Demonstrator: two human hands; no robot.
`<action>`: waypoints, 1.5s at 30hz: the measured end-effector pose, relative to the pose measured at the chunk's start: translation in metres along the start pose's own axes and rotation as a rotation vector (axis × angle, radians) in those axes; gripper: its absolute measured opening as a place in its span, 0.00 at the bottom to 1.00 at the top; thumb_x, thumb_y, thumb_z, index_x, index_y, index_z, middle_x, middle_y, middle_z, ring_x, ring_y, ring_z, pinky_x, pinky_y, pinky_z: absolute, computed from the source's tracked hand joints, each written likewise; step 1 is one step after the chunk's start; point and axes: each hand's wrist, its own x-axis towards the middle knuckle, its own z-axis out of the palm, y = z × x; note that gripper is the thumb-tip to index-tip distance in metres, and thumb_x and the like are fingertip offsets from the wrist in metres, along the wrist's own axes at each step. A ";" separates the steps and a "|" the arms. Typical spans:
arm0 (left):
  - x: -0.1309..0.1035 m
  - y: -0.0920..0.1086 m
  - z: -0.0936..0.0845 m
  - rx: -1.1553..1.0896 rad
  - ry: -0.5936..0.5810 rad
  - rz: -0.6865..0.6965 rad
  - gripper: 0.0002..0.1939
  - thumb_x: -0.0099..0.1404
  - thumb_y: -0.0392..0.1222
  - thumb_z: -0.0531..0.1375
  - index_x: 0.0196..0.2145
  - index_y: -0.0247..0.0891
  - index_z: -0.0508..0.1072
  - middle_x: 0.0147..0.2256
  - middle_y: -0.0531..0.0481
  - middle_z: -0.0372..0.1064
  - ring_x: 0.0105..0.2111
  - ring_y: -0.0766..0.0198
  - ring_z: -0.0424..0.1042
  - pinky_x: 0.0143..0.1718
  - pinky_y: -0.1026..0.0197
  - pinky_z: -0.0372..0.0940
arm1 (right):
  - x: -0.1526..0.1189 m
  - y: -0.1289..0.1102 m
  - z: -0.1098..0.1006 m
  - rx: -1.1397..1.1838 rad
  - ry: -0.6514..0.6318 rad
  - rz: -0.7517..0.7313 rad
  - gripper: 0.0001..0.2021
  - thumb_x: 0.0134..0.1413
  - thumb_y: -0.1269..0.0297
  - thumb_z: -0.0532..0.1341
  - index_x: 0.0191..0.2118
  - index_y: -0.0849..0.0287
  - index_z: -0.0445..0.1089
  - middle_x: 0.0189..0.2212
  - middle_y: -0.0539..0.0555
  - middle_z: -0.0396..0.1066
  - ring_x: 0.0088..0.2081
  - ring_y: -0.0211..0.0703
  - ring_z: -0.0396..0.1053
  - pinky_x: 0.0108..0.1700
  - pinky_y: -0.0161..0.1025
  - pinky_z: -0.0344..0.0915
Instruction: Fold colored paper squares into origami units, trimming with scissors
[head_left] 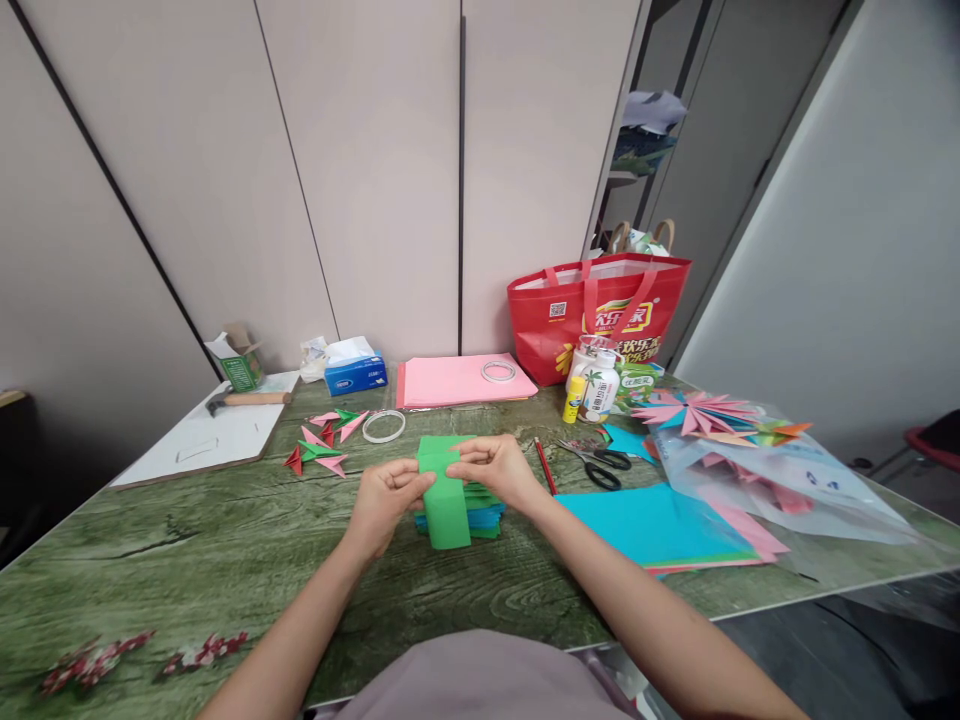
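Between both hands I hold a strip of green paper with a crease near its upper end. My left hand pinches its left edge between thumb and fingers. My right hand grips the upper right part, thumb on the front. Behind the strip and partly hidden by it lies a stack of folded green and blue paper on the table. Whether the strip touches that stack I cannot tell.
Folded paper pieces and a tape roll lie left of centre. Pink sheets lie behind. To the right are a red pencil, scissors, a glue stick, blue sheets and a red bag. A hammer rests on a whiteboard.
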 end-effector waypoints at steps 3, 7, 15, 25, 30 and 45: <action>0.000 -0.001 0.000 -0.003 0.017 0.005 0.12 0.44 0.44 0.65 0.26 0.33 0.73 0.23 0.49 0.74 0.21 0.65 0.69 0.21 0.66 0.62 | 0.000 0.001 -0.001 -0.017 -0.014 -0.002 0.19 0.23 0.61 0.69 0.28 0.64 0.72 0.18 0.49 0.71 0.18 0.34 0.64 0.22 0.33 0.62; 0.000 0.000 0.001 -0.016 0.029 -0.013 0.13 0.43 0.44 0.66 0.24 0.33 0.72 0.21 0.50 0.73 0.19 0.67 0.68 0.20 0.67 0.61 | 0.000 0.001 -0.001 -0.012 -0.020 0.003 0.18 0.23 0.61 0.69 0.28 0.64 0.72 0.18 0.50 0.71 0.18 0.34 0.63 0.22 0.33 0.62; 0.000 0.000 0.003 -0.032 0.068 -0.029 0.14 0.40 0.45 0.67 0.21 0.33 0.68 0.15 0.55 0.68 0.16 0.70 0.64 0.19 0.68 0.60 | 0.001 0.001 -0.002 -0.005 -0.011 0.019 0.18 0.21 0.62 0.70 0.26 0.64 0.72 0.18 0.49 0.70 0.18 0.33 0.63 0.22 0.33 0.63; -0.001 0.000 0.001 -0.027 0.050 -0.016 0.13 0.43 0.45 0.66 0.20 0.34 0.67 0.16 0.56 0.67 0.16 0.71 0.63 0.19 0.68 0.59 | 0.004 -0.015 0.003 -0.028 -0.060 0.127 0.17 0.18 0.64 0.70 0.23 0.64 0.70 0.13 0.46 0.67 0.15 0.31 0.61 0.19 0.31 0.60; -0.002 0.003 -0.001 -0.092 -0.125 0.003 0.12 0.50 0.47 0.61 0.24 0.33 0.71 0.20 0.52 0.68 0.20 0.69 0.65 0.22 0.67 0.60 | 0.002 -0.016 0.002 0.010 -0.047 0.108 0.18 0.18 0.64 0.70 0.24 0.64 0.70 0.15 0.47 0.69 0.16 0.32 0.62 0.20 0.31 0.61; 0.002 -0.003 0.003 -0.059 -0.059 -0.022 0.16 0.43 0.48 0.65 0.15 0.32 0.67 0.14 0.56 0.63 0.16 0.72 0.60 0.19 0.69 0.56 | -0.002 -0.007 -0.005 -0.004 -0.064 0.133 0.20 0.17 0.62 0.70 0.24 0.64 0.68 0.15 0.47 0.69 0.16 0.33 0.63 0.20 0.31 0.60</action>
